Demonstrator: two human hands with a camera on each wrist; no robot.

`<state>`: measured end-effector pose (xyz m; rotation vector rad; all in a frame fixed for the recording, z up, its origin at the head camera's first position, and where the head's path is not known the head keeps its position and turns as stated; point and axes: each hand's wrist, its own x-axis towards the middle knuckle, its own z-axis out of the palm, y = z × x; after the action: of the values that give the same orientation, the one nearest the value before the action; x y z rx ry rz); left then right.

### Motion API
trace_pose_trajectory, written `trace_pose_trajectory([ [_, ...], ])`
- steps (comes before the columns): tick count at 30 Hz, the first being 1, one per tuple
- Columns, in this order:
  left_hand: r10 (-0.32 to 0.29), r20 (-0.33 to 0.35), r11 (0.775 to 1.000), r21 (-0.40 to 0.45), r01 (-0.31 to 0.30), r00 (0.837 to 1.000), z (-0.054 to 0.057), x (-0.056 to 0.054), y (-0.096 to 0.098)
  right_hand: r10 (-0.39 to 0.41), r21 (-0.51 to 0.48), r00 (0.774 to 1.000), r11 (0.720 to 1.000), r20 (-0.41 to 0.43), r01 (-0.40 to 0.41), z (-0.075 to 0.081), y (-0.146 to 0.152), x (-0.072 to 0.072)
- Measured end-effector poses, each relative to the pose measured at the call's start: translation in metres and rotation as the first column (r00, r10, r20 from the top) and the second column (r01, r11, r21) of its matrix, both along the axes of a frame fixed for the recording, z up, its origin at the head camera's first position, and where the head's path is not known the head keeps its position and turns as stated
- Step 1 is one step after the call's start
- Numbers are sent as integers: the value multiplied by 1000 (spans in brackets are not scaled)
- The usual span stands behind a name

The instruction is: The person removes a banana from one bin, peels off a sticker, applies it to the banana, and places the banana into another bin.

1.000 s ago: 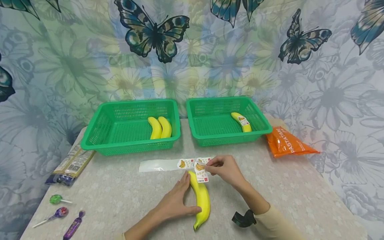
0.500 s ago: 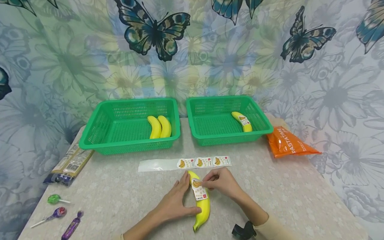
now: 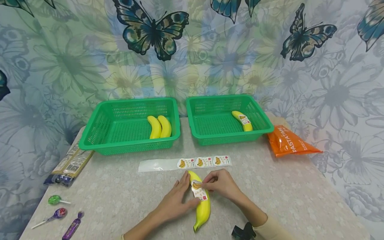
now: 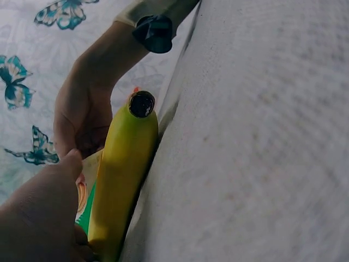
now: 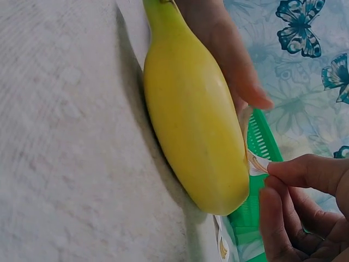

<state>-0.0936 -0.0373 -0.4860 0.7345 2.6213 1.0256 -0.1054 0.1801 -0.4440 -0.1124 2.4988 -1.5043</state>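
Has just moved the thumb of the left hand, grip wide beside the banana on the tabletop, to the foot of the label; pinches its top in the right hand, so seemingly leaves it part-stuck.

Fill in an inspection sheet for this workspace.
Surface: pale patterned tabletop.
Job's things: banana with a label, edge lifted; backing strip bearing three labels; left basket holding two plain bananas; right basket holding one labelled banana.
Clutter: green lollipop, purple lollipop, purple sweet, orange packet, gold-and-blue packaging.
Hands: left hand touches banana; right hand pinches label.
Cables: nothing seen.
Surroundings: butterfly-print backdrop.
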Motion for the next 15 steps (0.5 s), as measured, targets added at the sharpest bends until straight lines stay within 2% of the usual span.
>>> trace_pose_trajectory([
  [7,18,16,1000,20,-19,1000,-4,2,1,-13,10,1000,1000,5,12,-3,-2,2],
  [15,15,-16,1000,4,-15,1000,-4,0,1,-40,65,999,997,-2,40,-9,-2,-3],
])
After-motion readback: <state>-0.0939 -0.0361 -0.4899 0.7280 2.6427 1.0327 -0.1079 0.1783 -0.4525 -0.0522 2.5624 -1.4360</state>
